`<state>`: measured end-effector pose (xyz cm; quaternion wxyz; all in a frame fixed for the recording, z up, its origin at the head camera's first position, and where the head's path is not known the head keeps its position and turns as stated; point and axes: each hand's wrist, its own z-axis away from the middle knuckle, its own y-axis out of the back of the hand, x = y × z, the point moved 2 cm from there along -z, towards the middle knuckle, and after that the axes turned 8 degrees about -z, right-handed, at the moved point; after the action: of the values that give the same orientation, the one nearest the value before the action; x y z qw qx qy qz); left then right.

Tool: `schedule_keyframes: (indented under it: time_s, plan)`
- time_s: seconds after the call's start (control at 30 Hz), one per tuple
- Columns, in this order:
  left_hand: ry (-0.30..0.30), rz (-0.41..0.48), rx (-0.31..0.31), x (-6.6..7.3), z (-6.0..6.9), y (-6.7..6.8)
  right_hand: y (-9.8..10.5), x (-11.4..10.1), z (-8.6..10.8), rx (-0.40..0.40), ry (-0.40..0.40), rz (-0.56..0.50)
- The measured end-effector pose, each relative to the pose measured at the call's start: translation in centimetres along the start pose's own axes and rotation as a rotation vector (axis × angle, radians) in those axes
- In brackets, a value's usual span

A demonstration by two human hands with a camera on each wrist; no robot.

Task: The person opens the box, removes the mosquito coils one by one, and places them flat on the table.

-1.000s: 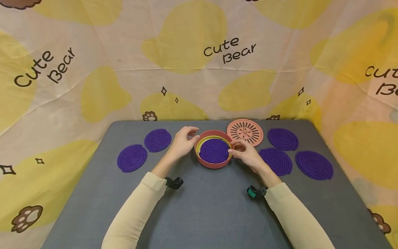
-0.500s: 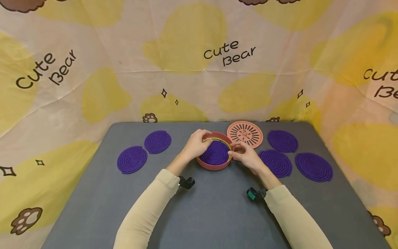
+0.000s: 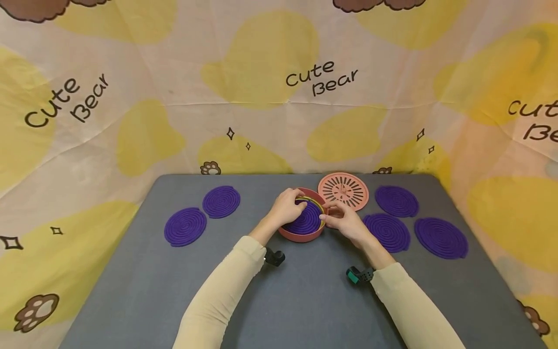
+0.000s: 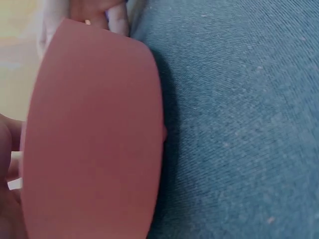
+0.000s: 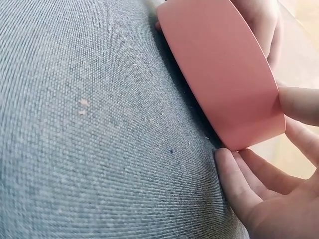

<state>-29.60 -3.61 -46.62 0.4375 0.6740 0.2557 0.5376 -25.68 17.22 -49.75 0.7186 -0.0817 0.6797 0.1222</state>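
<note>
A round reddish-pink mosquito coil box [image 3: 302, 238] sits near the table's back edge, uncovered. Inside lies a purple mosquito coil [image 3: 305, 221], with a yellow ring [image 3: 321, 207] showing around it. My right hand [image 3: 347, 225] grips the box's right side, thumb at the rim and fingers low on the wall, as the right wrist view shows against the box wall [image 5: 224, 69]. Over the box's left part reaches my left hand [image 3: 284, 208], thumb above the coil and fingers at the far inner side. Whether these fingers pinch anything is hidden; the box wall [image 4: 94, 129] fills the left wrist view.
Behind the box to the right lies a slotted pink lid [image 3: 337, 186]. Two purple coils, one nearer [image 3: 185, 227] and one farther [image 3: 221, 201], lie at left. Three more [image 3: 396, 200] lie at right. A printed cloth [image 3: 261, 58] hangs behind the grey table [image 3: 314, 300].
My left hand has moved right, from beside the box to over its inside. My right hand keeps its hold on the right rim. The view has tilted up slightly.
</note>
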Motion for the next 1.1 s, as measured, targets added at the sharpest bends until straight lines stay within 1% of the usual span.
schedule_keyframes:
  time_s: [0.1, 0.17, 0.3, 0.4, 0.7, 0.77, 1.1]
  plan:
    - [0.022, -0.040, -0.018, 0.2, -0.1, -0.3, 0.0, 0.0, 0.0, -0.001, 0.006, 0.004]
    - [0.035, -0.063, -0.042, 0.2, -0.2, -0.4, 0.0, 0.0, 0.0, 0.007, 0.004, 0.006]
    - [0.041, -0.125, -0.080, 0.2, -0.2, -0.8, 0.0, 0.1, -0.1, 0.006, 0.003, 0.008]
    - [0.031, -0.171, -0.087, 0.1, -0.3, -1.0, 0.0, 0.0, -0.1, -0.004, 0.005, 0.006]
    - [-0.006, -0.311, -0.119, 0.1, -0.4, -1.7, -0.1, 0.0, -0.2, 0.001, -0.001, -0.003]
    - [-0.006, -0.317, -0.121, 0.1, -0.4, -1.8, -0.1, 0.0, -0.1, 0.002, -0.002, -0.003]
    - [-0.011, -0.240, -0.096, 0.1, -0.3, -1.5, -0.1, -0.1, 0.0, 0.003, -0.002, -0.002]
